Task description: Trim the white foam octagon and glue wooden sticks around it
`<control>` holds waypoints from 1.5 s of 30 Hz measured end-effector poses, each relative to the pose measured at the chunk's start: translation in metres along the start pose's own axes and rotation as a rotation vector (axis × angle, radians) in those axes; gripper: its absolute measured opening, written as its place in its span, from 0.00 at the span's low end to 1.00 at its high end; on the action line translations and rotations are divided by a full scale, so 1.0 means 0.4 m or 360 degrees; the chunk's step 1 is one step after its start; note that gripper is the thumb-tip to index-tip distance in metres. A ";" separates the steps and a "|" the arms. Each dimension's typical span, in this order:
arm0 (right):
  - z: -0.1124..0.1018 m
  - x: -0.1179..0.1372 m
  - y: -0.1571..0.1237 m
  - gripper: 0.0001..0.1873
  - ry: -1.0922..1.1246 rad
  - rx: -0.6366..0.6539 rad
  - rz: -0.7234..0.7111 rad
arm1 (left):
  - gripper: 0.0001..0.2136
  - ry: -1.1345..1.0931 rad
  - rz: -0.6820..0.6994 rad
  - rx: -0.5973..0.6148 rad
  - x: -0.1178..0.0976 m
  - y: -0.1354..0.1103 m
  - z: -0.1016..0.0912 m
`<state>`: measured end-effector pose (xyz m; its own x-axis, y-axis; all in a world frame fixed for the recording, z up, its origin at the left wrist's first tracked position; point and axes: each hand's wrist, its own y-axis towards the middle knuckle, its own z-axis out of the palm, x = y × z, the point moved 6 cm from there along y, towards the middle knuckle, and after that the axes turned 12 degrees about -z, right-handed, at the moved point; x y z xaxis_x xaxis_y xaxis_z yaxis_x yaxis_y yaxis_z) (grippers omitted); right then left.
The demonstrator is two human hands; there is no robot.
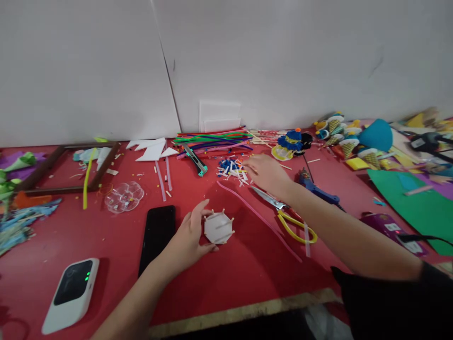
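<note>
My left hand point(189, 236) curves around the left side of a small white eight-sided piece point(218, 228) with short pale pegs at its corners. Thumb and fingers rest at opposite edges of it as it lies on the red table. Farther off, my right hand point(267, 172) reaches into a pile of small cut bits point(230, 167), blue, white and orange. Its fingertips are bent together at the pile's right edge; what is between them, if anything, is too small to make out. Scissors with yellow handles point(295, 226) lie below my right wrist, beside a long pink strip point(262, 219).
A black phone point(157, 236) lies left of my left hand, near a white device point(72, 293). Behind are a box cutter point(194, 161) and coloured pipe cleaners point(212, 140). A blue glue gun point(318, 189) lies beyond my right forearm. At left sits a brown frame point(53, 163).
</note>
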<state>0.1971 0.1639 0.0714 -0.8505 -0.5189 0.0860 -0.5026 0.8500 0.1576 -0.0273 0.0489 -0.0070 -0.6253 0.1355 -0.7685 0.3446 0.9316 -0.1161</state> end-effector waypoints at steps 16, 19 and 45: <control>0.054 -0.339 -0.446 0.21 -0.0130 0.0168 0.0687 | 0.49 0.0011 0.0049 -0.0029 -0.008 0.010 -0.018; 0.047 -0.338 -0.452 0.21 -0.0049 0.0147 0.0623 | 0.49 0.0027 0.0048 -0.0014 -0.008 0.010 -0.016; 0.136 0.182 -0.209 0.10 0.0881 0.0129 -0.0579 | 0.55 0.0439 0.0078 -0.0189 -0.021 0.003 -0.013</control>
<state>0.1688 0.0600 0.0109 -0.4304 -0.7255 0.5370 -0.7709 0.6050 0.1994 -0.0251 0.0507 0.0024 -0.7823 0.2524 -0.5695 0.3047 0.9524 0.0035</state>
